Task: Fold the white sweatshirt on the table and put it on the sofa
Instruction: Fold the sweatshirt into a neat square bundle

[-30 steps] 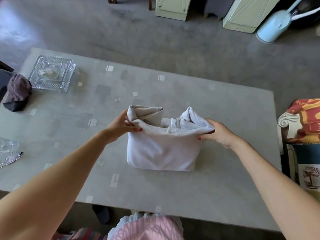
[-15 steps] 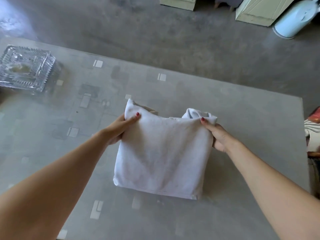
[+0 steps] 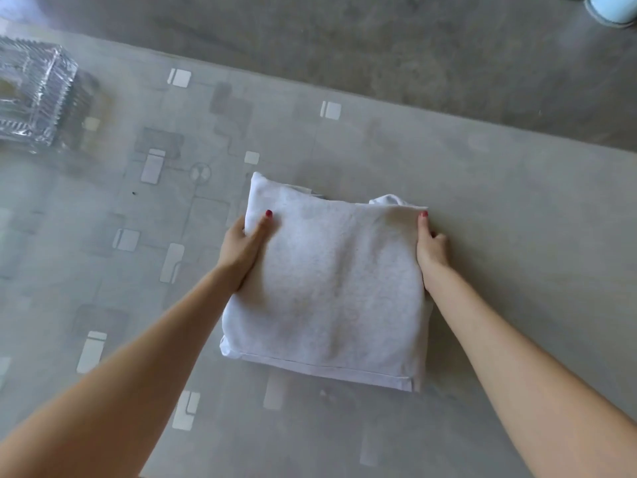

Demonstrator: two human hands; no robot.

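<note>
While the white sweatshirt (image 3: 327, 288) lies folded into a compact, roughly square bundle on the grey table (image 3: 499, 208), both hands grip it at its far corners. The left hand (image 3: 241, 251) sits along the bundle's left edge w/ the thumb laid on top of the fabric, red-painted nail showing, and the other fingers tucked under or behind the edge, so the hand is pinching the cloth between thumb and fingers. The right hand (image 3: 431, 248) holds the right edge near the far corner; one finger w/ a red nail rests on top, the rest curl round the side, closed onto the fabric. Both forearms are bare and reach in from the bottom corners of the view. The bundle's near edge shows a hem line and a stitched corner at bottom right, and that edge rests flat on the tabletop. At the far edge a bit of inner layer and a rounded lump of cloth stick out past the top fold, approx. in the middle and toward the right. The table surface carries a pattern of pale rectangles and darker grey squares. A cut-glass dish (image 3: 32, 98) stands at the far left of the table, well apart from the sweatshirt, partly cropped and blurred. Beyond the table's far edge is grey floor (image 3: 344, 36), and a pale blue container (image 3: 612, 8) shows at the top right corner, mostly cut off.
</note>
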